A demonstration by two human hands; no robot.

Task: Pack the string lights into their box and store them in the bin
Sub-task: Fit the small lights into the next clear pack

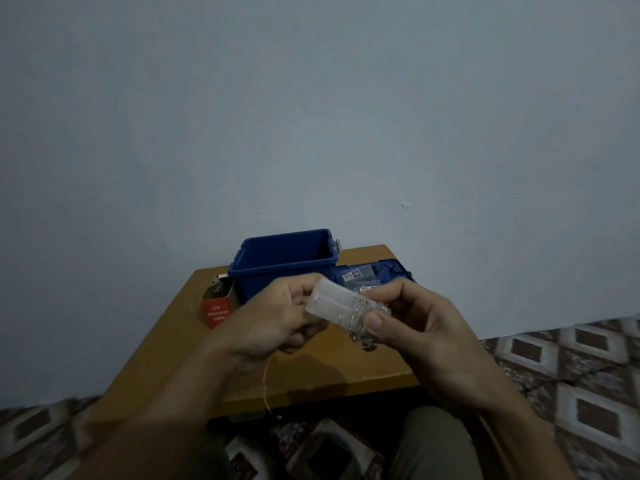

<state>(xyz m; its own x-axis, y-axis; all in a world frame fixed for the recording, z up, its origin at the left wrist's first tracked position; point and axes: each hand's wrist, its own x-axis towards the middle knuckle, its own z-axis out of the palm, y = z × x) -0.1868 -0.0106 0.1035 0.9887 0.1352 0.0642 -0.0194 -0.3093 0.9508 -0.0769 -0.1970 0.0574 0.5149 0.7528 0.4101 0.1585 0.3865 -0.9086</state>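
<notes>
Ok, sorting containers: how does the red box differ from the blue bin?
The red box is small and carries white lettering; the blue bin is larger and plain. The red box has loose flaps; the blue bin has a rigid rim. Both sit open on the table.

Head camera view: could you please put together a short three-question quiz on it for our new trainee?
1. Fill in: the red box stands on the table to the ____ of the blue bin.
2. True or false: the blue bin is shut.
3. The clear battery case is held by: A the left hand alone; B the right hand alone; C both hands.
Key: 1 left; 2 false; 3 C.
</notes>
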